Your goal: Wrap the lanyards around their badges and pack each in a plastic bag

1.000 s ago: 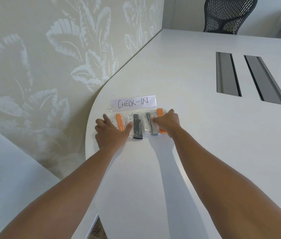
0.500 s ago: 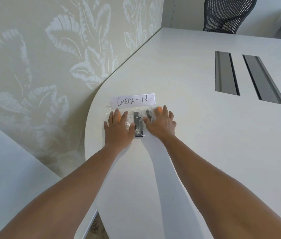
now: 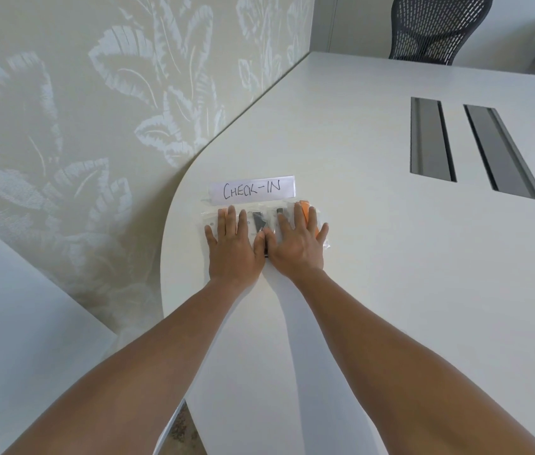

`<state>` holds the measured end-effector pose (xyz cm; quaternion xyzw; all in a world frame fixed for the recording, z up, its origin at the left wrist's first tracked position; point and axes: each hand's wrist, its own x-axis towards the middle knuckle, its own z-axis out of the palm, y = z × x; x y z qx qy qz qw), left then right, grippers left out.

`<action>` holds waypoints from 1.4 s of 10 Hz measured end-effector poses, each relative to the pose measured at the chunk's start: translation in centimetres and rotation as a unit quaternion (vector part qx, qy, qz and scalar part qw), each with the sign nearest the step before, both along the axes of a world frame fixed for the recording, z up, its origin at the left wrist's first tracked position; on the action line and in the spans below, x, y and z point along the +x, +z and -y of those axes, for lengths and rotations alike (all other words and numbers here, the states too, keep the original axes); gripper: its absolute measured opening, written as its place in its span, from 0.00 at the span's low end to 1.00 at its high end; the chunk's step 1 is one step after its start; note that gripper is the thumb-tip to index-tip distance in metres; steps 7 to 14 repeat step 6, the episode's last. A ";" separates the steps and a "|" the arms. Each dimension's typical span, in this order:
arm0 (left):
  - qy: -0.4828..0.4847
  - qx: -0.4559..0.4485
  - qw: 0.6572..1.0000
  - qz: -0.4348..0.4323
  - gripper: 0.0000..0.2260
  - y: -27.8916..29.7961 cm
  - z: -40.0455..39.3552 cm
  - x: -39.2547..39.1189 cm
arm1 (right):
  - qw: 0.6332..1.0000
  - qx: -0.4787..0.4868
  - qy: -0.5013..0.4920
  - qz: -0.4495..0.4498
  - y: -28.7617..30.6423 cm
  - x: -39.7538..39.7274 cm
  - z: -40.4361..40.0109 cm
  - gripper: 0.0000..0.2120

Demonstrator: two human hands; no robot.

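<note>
Both hands lie flat, palms down, on two clear bags just below the sign [image 3: 253, 190] that reads "CHECK-IN", near the rounded corner of the table [image 3: 374, 290]. The left hand [image 3: 234, 244] has its fingers stretched out and a little spread, pressing on the left bag [image 3: 208, 221]; a sliver of orange shows just past its fingertips, toward the sign. The right hand [image 3: 295, 243] is likewise flat with fingers fanned, pressing on the right bag [image 3: 323, 239], whose crinkled edge pokes out beyond the little finger. An orange lanyard [image 3: 305, 211] shows between the fingers of that hand, just below the sign's right end. Neither hand pinches or grasps anything. The thumbs sit close together, and in the gap between the hands, below the middle of the sign, dark clip parts [image 3: 259, 221] of the packed badges are visible through the plastic. Far beyond the sign, two grey slots [image 3: 430, 139] are set into the table, and a mesh chair [image 3: 433, 27] stands at the far edge.
</note>
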<state>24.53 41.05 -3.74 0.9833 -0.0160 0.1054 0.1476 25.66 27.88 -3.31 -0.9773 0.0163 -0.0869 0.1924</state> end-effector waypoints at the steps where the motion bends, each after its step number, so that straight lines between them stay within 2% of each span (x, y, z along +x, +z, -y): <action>1: -0.003 0.002 1.000 -0.018 0.29 0.0 0.0 0.0 | 1.000 0.003 0.011 -0.020 0.1 -0.1 0.1 0.27; 6: -0.029 -0.009 0.999 0.018 0.24 3.5 1.2 -2.2 | 0.999 0.006 0.033 -0.003 3.7 -2.1 1.5 0.25; 14: -0.029 -0.009 0.999 0.018 0.24 3.5 1.2 -2.2 | 0.999 0.006 0.033 -0.003 3.7 -2.1 1.5 0.25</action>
